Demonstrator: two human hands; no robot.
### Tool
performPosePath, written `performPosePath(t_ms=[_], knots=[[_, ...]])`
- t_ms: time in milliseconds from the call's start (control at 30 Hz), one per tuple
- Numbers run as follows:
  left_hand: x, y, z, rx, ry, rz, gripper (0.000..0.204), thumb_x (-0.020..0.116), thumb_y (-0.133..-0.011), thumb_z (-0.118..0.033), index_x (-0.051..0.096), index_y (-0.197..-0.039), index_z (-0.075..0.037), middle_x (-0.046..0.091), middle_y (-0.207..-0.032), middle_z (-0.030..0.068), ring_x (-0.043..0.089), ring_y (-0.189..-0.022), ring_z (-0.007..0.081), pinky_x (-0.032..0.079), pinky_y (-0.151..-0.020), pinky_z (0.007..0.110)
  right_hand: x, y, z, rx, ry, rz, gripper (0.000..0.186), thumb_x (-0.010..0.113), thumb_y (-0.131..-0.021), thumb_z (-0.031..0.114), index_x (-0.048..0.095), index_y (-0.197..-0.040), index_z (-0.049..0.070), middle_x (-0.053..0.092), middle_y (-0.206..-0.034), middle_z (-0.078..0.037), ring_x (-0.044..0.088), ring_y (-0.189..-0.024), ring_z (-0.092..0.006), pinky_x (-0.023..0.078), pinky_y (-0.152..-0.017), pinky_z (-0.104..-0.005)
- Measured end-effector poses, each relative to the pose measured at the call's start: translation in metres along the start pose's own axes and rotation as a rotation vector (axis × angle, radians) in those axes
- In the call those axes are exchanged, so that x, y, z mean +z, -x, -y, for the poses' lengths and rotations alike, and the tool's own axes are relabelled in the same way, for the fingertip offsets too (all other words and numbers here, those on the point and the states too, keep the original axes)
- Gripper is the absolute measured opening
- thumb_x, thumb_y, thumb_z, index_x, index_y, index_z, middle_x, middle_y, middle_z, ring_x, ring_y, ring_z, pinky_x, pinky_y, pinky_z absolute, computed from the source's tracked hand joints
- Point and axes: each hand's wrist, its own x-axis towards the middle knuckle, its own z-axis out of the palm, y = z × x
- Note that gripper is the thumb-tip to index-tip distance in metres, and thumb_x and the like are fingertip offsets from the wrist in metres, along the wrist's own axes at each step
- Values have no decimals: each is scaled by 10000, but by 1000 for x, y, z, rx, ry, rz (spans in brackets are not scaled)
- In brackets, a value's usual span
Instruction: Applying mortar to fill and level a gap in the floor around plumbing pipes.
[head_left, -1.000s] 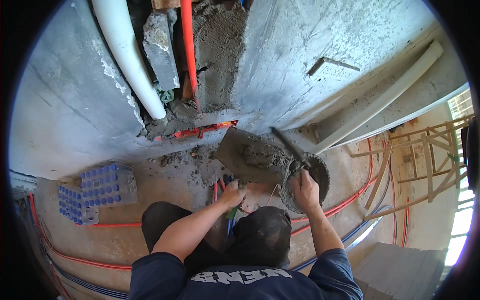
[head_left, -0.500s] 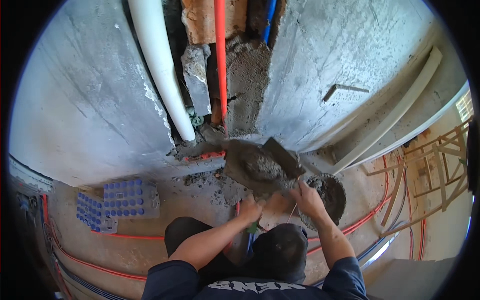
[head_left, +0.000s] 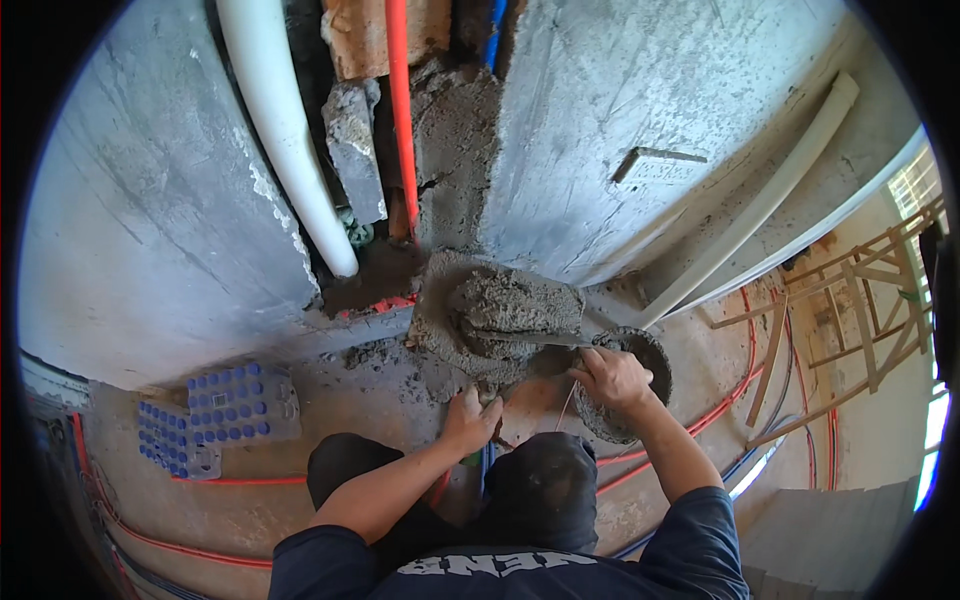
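My right hand (head_left: 615,378) is closed round the handle of a plastering trowel (head_left: 540,338). The trowel's blade shows nearly edge-on against a heap of wet grey mortar (head_left: 515,298). Under that heap lies a flat, mortar-smeared hawk (head_left: 430,310), held before the wall. At its near edge my left hand (head_left: 472,422) is closed; the handle is mostly hidden by fingers. A round bucket (head_left: 655,350) with mortar-crusted walls stands just beyond my right hand, partly covered by it.
A wall chase ahead holds a white pipe (head_left: 280,130), a red pipe (head_left: 400,110) and fresh mortar (head_left: 450,170). Blue-capped bottles (head_left: 230,400) stand at left. Red conduits (head_left: 240,480) cross the floor. A long pale pipe (head_left: 770,205) leans at right, near a wooden frame (head_left: 870,310).
The trowel has turned from standing tilted at the hawk's right side to lying along the mortar heap. The heap looks taller. The whole view has shifted slightly.
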Motion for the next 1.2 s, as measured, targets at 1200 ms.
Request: performPosePath(t_ms=[1200], knots=[[-57, -10, -58, -527, 585, 58, 176, 569, -807, -166, 548, -672, -55, 517, -524, 65, 444, -403, 179, 390, -415, 296, -86, -268, 147, 169, -1346, -613, 212, 524, -1012, 265, 514, -888, 95, 488, -617, 5, 430, -510, -85, 356, -478, -229]])
